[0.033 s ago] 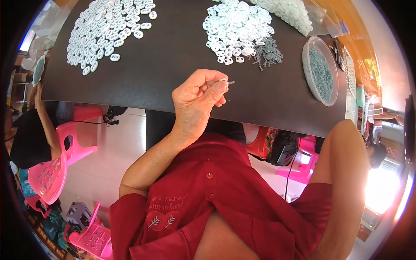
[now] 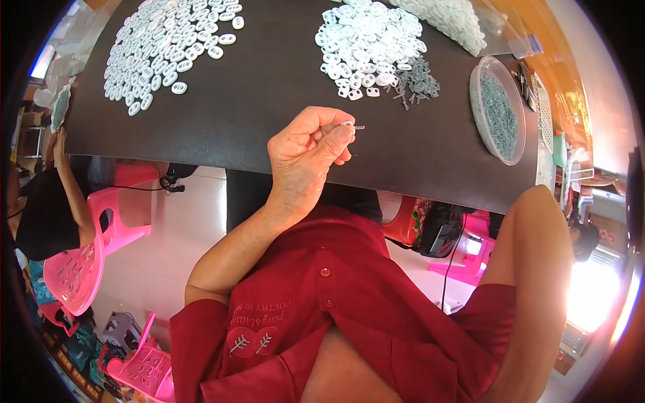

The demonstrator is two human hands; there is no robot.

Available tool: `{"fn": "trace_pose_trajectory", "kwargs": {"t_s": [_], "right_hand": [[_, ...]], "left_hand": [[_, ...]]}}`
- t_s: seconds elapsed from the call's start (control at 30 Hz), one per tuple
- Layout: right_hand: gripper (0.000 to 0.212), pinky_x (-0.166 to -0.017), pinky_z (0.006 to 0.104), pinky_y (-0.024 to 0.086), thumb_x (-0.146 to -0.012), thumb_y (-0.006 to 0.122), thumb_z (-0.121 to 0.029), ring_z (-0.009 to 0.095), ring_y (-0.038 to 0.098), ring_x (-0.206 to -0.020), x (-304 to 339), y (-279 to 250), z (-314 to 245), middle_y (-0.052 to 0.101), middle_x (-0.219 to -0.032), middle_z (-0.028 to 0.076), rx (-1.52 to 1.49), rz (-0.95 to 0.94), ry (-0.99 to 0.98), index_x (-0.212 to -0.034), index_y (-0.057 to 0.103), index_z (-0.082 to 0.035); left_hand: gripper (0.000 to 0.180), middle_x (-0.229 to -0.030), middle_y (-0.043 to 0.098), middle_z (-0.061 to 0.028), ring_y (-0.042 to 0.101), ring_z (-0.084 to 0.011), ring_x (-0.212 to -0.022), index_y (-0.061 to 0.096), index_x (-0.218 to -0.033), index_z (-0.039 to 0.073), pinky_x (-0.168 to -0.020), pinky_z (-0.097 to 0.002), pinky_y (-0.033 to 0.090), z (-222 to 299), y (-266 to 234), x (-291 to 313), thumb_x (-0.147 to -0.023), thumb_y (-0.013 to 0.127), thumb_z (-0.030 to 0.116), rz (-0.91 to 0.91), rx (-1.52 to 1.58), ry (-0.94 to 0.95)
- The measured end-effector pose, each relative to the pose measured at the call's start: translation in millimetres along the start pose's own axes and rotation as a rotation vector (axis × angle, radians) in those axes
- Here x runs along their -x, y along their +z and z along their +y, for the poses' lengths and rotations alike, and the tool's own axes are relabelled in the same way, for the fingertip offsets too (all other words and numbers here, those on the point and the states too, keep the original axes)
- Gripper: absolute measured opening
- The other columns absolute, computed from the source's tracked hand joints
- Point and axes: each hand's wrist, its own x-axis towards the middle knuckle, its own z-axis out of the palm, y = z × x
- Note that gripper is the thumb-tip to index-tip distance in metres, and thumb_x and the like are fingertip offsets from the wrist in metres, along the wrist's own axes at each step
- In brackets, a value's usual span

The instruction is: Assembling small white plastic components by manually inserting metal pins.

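Above the near part of the dark table [image 2: 235,127], my left hand [image 2: 299,154] is closed in a pinch. Between thumb and forefinger is a small white plastic piece [image 2: 349,125], mostly hidden by the fingertips. A thin metal screw [image 2: 359,127] sticks out of it to the right. My right arm [image 2: 537,248] is bent at the right side with the elbow raised, and its hand is outside the picture. Beyond my left hand lie a heap of white two-holed pieces [image 2: 366,50] and, against it, a small pile of dark grey screws [image 2: 420,82].
White oval two-holed pieces [image 2: 161,57] spread over the far left. A round clear tub [image 2: 476,111] of screws stands at the right, near a bag of pale pieces [image 2: 447,23]. Pink chairs [image 2: 77,275] and another person's arm [image 2: 75,185] are at the left.
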Motion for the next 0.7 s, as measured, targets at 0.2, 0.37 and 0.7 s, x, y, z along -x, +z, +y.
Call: {"fn": "trace_pose_trajectory", "kwargs": {"t_s": [0.2, 0.37, 0.7], "right_hand": [[0.039, -0.098, 0.0310, 0.037, -0.088, 0.061, -0.018, 0.016, 0.048, -0.113, 7.0, 8.7, -6.8, 0.054, -0.118, 0.019, 0.006, -0.080, -0.012, -0.121, 0.050, 0.001], [0.041, -0.099, 0.0311, 0.036, -0.088, 0.061, -0.018, 0.016, 0.048, -0.114, 7.1, 2.6, -1.4, 0.054, -0.119, 0.019, 0.025, -0.124, 0.022, -0.122, 0.050, 0.001], [0.028, -0.075, 0.0349, 0.042, -0.071, 0.061, -0.005, 0.024, 0.054, -0.087, 27.3, -29.5, -2.2, 0.058, -0.095, 0.013, 1.661, 0.241, 1.028, -0.100, 0.059, -0.004]], "left_hand": [[0.013, -0.079, 0.062, -0.0100, 0.056, -0.0105, -0.061, 0.060, -0.096, -0.006, -0.057, -0.0229, 0.047, 1.9, 3.1, 0.6, -0.088, 0.060, 0.005, -0.001, -0.017, 0.000], [0.012, -0.078, 0.062, -0.0099, 0.056, -0.0108, -0.061, 0.060, -0.095, -0.005, -0.058, -0.0232, 0.047, -0.4, 1.9, -4.4, -0.088, 0.060, 0.005, 0.000, 0.002, -0.003], [0.014, -0.079, 0.062, -0.0099, 0.056, -0.0116, -0.060, 0.060, -0.094, -0.005, -0.058, -0.0237, 0.047, 3.2, 8.6, 1.0, -0.088, 0.061, 0.007, -0.007, 0.004, -0.017]]}}
